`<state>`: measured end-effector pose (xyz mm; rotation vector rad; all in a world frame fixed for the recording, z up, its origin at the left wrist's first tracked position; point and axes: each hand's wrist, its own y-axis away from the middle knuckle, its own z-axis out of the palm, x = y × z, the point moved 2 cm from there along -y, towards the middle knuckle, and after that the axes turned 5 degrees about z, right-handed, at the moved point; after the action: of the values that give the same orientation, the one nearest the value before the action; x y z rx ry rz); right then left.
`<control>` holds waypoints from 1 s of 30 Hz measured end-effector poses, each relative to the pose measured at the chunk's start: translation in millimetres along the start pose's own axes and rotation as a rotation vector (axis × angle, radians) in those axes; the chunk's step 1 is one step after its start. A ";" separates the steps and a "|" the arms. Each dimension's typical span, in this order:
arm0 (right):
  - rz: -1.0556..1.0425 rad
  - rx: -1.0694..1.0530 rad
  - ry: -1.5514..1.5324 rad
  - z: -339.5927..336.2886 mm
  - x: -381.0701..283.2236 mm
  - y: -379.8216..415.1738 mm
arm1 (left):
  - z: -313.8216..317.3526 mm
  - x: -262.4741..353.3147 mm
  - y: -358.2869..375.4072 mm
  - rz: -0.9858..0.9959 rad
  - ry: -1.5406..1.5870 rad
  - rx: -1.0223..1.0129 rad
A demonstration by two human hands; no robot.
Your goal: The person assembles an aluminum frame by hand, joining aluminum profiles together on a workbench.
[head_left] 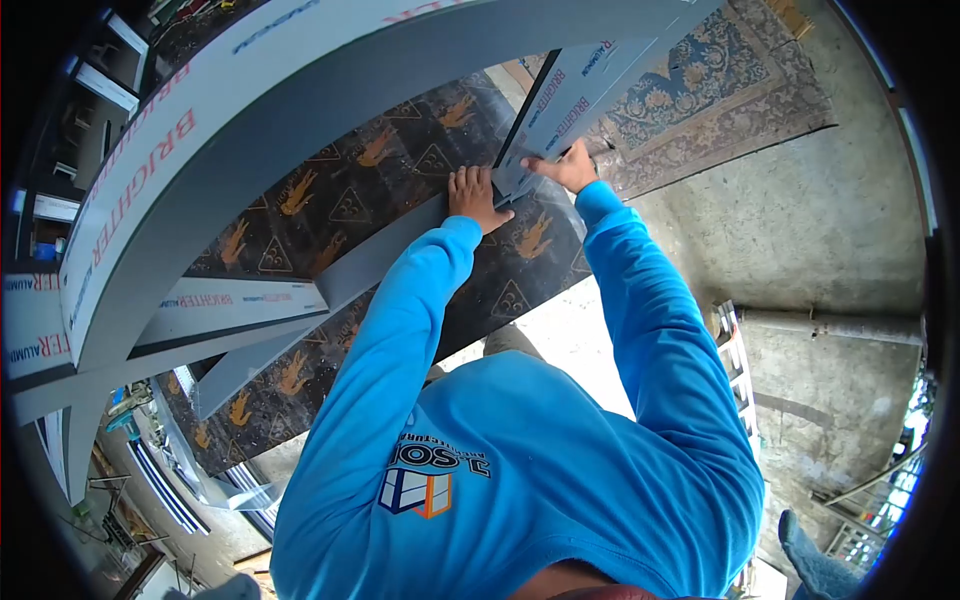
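Blue sleeves stretch forward; left hand (474, 196) flat, right hand (568, 166) pinching aluminium panel (560, 105)

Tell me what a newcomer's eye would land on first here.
First the bright blue sleeves reaching up the middle of the view. Both hands, the left hand and the right hand, press on a grey aluminium panel with red BRIGHTER lettering. It lies over a dark mat with orange motifs; a large curved grey panel arches upper left.
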<state>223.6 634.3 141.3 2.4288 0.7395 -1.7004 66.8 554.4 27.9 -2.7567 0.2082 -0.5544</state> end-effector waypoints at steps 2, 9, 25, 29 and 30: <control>0.140 -0.081 -0.028 7.8 16.4 3.2 | 24.6 4.1 -8.2 -0.060 -0.079 -0.046; 0.060 -0.176 -0.012 4.0 36.5 -7.2 | 13.4 2.6 -19.7 -0.079 -0.025 -0.202; 0.179 -0.220 -0.184 15.4 56.9 -3.3 | -19.3 -2.9 24.9 -0.073 0.017 0.044; 0.156 -0.239 -0.199 7.6 55.4 5.2 | -70.7 22.1 119.2 -0.295 0.172 0.130; 0.126 -0.256 -0.162 2.3 51.2 9.5 | -83.7 30.9 145.7 -0.358 0.187 0.155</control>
<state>239.2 642.4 92.2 2.0937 0.7166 -1.6203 50.3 387.9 62.7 -2.6006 -0.2814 -0.8803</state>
